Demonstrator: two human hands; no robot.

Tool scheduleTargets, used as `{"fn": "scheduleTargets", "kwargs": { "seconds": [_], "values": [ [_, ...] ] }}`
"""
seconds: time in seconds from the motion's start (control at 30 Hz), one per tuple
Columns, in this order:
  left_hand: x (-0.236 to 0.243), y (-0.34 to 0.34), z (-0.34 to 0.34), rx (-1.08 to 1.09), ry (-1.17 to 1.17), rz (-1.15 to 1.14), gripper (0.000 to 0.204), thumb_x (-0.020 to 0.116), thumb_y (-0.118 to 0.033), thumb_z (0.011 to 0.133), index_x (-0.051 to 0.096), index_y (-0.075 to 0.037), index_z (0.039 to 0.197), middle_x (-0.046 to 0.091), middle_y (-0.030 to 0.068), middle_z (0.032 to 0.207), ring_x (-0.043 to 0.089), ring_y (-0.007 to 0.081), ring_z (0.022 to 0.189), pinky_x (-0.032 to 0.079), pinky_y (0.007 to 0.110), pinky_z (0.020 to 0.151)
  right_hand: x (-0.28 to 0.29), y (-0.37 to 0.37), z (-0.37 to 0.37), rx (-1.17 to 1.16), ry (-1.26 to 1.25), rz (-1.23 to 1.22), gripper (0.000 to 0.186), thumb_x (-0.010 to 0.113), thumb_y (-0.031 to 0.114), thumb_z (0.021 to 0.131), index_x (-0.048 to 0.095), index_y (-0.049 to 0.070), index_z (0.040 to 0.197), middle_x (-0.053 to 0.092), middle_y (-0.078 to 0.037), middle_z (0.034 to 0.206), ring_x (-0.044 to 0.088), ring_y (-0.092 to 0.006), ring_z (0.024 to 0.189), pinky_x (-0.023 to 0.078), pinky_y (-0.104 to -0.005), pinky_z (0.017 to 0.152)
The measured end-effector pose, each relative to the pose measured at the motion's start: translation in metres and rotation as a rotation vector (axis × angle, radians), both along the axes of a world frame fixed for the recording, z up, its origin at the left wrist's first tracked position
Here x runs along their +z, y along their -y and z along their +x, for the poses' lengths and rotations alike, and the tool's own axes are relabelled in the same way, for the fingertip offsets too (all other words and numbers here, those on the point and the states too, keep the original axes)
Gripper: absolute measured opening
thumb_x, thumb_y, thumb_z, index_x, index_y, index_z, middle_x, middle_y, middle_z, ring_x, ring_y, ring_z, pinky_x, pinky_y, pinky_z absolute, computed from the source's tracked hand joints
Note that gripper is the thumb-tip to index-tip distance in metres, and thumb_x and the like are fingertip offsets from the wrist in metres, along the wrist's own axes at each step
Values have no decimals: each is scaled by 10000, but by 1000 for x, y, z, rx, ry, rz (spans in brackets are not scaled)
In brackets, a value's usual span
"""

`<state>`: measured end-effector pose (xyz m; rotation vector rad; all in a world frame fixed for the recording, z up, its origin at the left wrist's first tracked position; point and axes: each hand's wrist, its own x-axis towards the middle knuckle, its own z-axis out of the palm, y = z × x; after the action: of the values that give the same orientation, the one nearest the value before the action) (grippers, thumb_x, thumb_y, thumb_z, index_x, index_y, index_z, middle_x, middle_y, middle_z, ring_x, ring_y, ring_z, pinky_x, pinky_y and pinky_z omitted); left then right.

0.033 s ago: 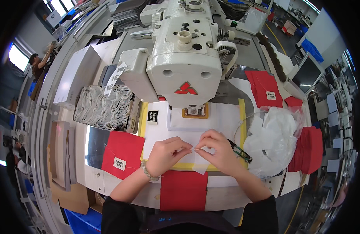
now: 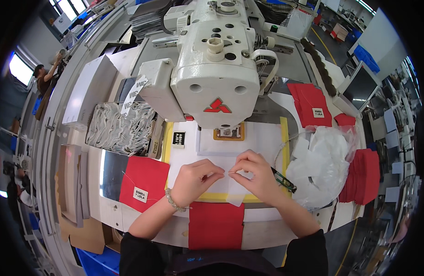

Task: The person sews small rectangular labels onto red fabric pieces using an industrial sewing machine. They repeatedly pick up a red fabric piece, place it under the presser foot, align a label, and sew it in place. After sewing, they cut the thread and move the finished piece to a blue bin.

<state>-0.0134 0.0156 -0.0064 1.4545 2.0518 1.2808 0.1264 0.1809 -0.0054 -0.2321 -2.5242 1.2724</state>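
Note:
In front of the sewing machine (image 2: 216, 87) my two hands meet, fingertips almost touching. My left hand (image 2: 193, 179), a beaded bracelet at its wrist, is closed in a pinch. My right hand (image 2: 254, 177) pinches too; a tiny pale bit shows at its fingertips, too small to name. Beneath the right hand a translucent white piece (image 2: 236, 199) shows; whether it is held or lies there I cannot tell. Under both hands is a white work plate (image 2: 184, 161) edged with yellow tape. A black-and-white label (image 2: 178, 139) lies at its left. Nearest me is a red fabric piece (image 2: 216, 225).
Left of my hands are a red piece with a sewn white label (image 2: 139, 194) and a box of bundled labels (image 2: 122, 126). To the right lie a green-and-black cutter (image 2: 284, 180), a clear bag of white pieces (image 2: 320, 168) and a red fabric stack (image 2: 360, 177).

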Motion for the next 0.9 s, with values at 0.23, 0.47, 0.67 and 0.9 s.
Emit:
{"fn": "scheduleTargets", "kwargs": {
  "seconds": [0.23, 0.47, 0.67, 0.9],
  "values": [
    [-25, -23, -34, -164, 56, 79, 188, 721, -80, 825, 705, -37, 1006, 701, 111, 1044, 709, 234, 898, 576, 285, 751, -23, -31, -24, -35, -199, 449, 133, 742, 95, 727, 682, 140, 837, 545, 10, 931, 541, -165, 810, 358, -338, 751],
    [-46, -26, -33, -360, -477, -103, 611, 690, -288, 853, 485, -3, 1353, 485, 168, 1411, 526, 298, 1250, 433, 408, 1055, -32, -34, -14, -118, -6, 765, 239, 713, 242, 793, 707, 182, 1023, 537, -31, 1050, 512, -197, 949, 331, -376, 790],
    [-46, -33, -29, -255, -568, -292, 824, 660, -497, 833, 403, 36, 1406, 417, 243, 1433, 401, 383, 1348, 329, 461, 1126, -31, -29, -11, -166, 168, 776, 444, 698, 388, 823, 633, 236, 1235, 504, -87, 1197, 465, -235, 1052, 310, -406, 805],
    [-36, -24, -24, -41, -746, -330, 789, 676, -492, 825, 447, 37, 1364, 461, 255, 1372, 428, 409, 1306, 345, 465, 1102, -39, -26, -16, -223, 183, 794, 479, 678, 415, 832, 602, 265, 1280, 486, -104, 1244, 456, -244, 1060, 300, -417, 807]
  ]
}}
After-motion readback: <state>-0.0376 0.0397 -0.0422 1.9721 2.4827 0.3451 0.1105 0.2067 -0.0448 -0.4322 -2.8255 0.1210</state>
